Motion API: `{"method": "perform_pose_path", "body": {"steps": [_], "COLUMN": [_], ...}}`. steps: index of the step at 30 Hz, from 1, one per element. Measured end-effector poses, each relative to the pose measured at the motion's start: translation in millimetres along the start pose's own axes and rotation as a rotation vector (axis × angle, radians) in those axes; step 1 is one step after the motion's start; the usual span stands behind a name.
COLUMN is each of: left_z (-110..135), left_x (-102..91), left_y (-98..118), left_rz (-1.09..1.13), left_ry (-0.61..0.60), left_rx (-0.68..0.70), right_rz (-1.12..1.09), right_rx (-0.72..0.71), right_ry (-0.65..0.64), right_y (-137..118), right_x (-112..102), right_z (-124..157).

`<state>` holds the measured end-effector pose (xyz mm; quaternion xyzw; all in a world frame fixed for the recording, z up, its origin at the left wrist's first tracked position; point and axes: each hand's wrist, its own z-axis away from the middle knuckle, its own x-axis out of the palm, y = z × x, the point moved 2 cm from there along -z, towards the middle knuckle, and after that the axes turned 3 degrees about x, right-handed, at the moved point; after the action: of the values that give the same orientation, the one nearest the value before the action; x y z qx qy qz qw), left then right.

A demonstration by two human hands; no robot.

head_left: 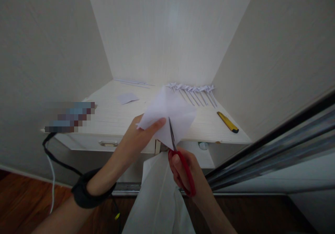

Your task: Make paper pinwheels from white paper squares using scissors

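1. Left hand (140,131): gripping the white paper sheet (179,104) at its left side, thumb pressed on top, other fingers hidden beneath.
2. Paper sheet: held up off the white desk (103,120), a crease down its middle, one corner pointing back toward the wearer.
3. Right hand (184,166): closed around the handles of the red-handled scissors (188,171); blades point away from the wearer and overlap the sheet's near corner, tips just right of the left thumb — whether they bite into the paper, cannot tell.
4. Beyond the left hand: a small piece of paper (127,97), then thin paper sticks (133,83) near the back wall.
5. Beyond the right hand: a row of folded-paper stars on thin stems (192,88).
6. Right of the right hand, farther off — a yellow utility knife (227,121).
7. Left wrist: black wristband (86,190).
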<state>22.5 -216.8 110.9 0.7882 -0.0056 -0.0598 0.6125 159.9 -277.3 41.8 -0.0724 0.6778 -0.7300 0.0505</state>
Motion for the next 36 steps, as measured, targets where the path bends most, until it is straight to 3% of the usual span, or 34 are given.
{"method": "perform_pose_path", "body": {"steps": [2,7,10,13,17,20,23,29,36], "left_z": [-1,-4,-8,-14,-18,-18,-16,-15,-16], "left_x": [-0.4,-3.4,-9.5,-15.5,-18.8,-18.9,-19.2,-19.4,-17.7], "left_y": [-3,-14,-22,-30,-39,-43,-43,-40,-40], "left_rz": [0.035,0.161,0.19,0.207,0.273,0.31,0.294,0.259,0.254], "left_ry": [0.075,0.134,0.195,0.238,0.197,0.171,0.185,0.171,0.17], "left_rx": [-0.026,-0.041,-0.032,-0.049,-0.091,-0.153,-0.198,-0.219,-0.237], "right_rz": [-0.004,-0.048,0.123,0.66,0.921,1.107,1.256,1.45,1.558], "right_rx": [0.018,0.075,0.114,0.042,0.004,0.002,0.028,0.049,0.077], "right_ry": [-0.012,-0.085,-0.064,0.197,0.429,0.515,0.54,0.531,0.513], "right_y": [8,37,49,42,23,14,13,11,5], "right_x": [3,7,-4,-36,-91,-122,-138,-142,-131], "right_z": [1,10,10,-1,-36,-67,-93,-126,-137]}}
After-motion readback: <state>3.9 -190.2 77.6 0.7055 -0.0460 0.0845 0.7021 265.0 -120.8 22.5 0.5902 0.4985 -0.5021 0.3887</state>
